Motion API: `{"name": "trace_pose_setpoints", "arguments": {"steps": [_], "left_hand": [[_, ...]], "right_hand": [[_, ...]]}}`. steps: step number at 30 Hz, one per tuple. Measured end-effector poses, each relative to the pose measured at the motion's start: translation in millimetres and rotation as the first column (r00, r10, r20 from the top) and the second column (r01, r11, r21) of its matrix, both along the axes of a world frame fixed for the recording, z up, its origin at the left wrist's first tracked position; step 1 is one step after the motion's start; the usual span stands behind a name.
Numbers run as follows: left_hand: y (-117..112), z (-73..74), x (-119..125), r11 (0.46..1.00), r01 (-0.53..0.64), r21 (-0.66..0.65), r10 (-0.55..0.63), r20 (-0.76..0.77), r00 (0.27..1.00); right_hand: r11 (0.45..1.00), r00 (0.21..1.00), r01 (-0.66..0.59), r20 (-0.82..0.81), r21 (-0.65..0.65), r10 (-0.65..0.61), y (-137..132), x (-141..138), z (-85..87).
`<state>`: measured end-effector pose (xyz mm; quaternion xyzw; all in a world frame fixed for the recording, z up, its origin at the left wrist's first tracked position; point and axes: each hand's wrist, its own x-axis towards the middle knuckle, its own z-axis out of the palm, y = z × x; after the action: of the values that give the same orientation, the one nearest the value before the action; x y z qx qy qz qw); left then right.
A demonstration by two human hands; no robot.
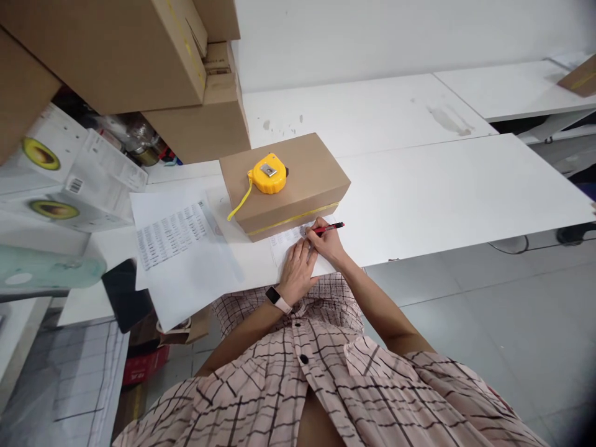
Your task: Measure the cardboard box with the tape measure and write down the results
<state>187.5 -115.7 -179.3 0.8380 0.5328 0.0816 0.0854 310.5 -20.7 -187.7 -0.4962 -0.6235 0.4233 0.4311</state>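
My right hand [326, 242] is closed round a red and black pen [329, 228], its lower end over a sheet of paper [285, 241] with writing on it. Flat on that same sheet, close beside the pen hand, lies my left hand [297, 270] with its fingers stretched out. Just beyond both hands is a closed cardboard box [302, 167] with a yellow line along its side; it seems to cover part of the sheet. On top of the box rests a yellow tape measure [269, 174], its wrist strap hanging toward the box's left edge.
Printed sheets [186, 254] lie left of the box and overhang the table's front edge. A black phone-like slab [125, 295] sits left of them. Large cartons [195, 124] and white boxes with avocado pictures [69, 180] are stacked at left. The white table [433, 192] extends rightward.
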Motion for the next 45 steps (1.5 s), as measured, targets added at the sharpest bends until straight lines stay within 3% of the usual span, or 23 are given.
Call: {"name": "trace_pose_setpoints", "arguments": {"steps": [18,45], "left_hand": [[-0.8,4.2,-2.0,1.0,0.011,0.0,-0.011,-0.005,1.0],[-1.4,-3.4,-3.4,0.997,0.016,0.071,-0.015,-0.01,1.0]], "right_hand": [[1.0,1.0,-0.013,-0.017,0.023,0.014,-0.2,0.1,2.0],[1.0,0.999,0.012,-0.052,0.007,-0.012,1.8,0.4,0.3]]}}
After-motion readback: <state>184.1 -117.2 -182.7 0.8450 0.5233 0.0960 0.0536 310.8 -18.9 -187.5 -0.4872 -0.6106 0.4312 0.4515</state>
